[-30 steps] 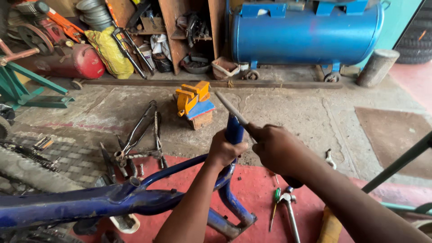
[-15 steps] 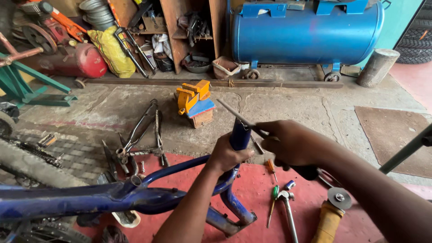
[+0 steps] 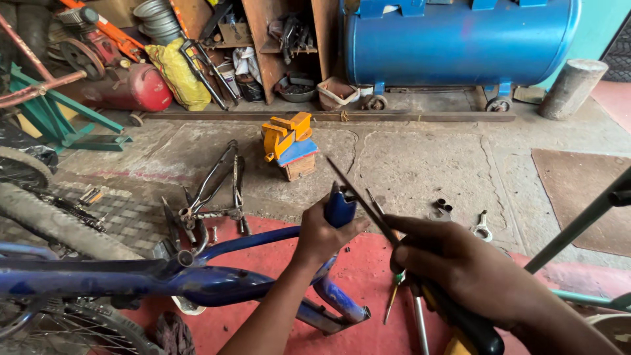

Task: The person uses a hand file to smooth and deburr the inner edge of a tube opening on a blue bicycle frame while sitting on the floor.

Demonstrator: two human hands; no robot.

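Hands work a blue bicycle frame point(image 3: 197, 279) on a red mat point(image 3: 368, 276) in a cluttered workshop. At five o'clock, nearest the camera, the right hand point(image 3: 460, 269) is closed around the dark handle of a long thin file point(image 3: 368, 204), whose blade runs up toward eleven o'clock and crosses the top of the frame's blue tube end point(image 3: 340, 209). The left hand point(image 3: 322, 236), at centre, is wrapped tight around that tube just below its open end, steadying it. To file well here, judging from the angle, the blade wants to lie flat across the tube's rim with the left hand bracing hard so the frame does not rock; pressure belongs on the forward push, and the gripping fingers sit near the blade's path, so a slip is the risk. A screwdriver with a green and orange handle point(image 3: 393, 296) lies on the mat beneath the right hand. Beyond, at twelve o'clock on the concrete floor point(image 3: 427, 158), an orange vise on a block point(image 3: 289, 141) stands, with a bare dark frame point(image 3: 217, 184) at ten o'clock and a spanner point(image 3: 482, 227) at two. Farthest off, a big blue air tank point(image 3: 460, 43) sits against the wall at one o'clock, a red tank point(image 3: 135, 89) at eleven.
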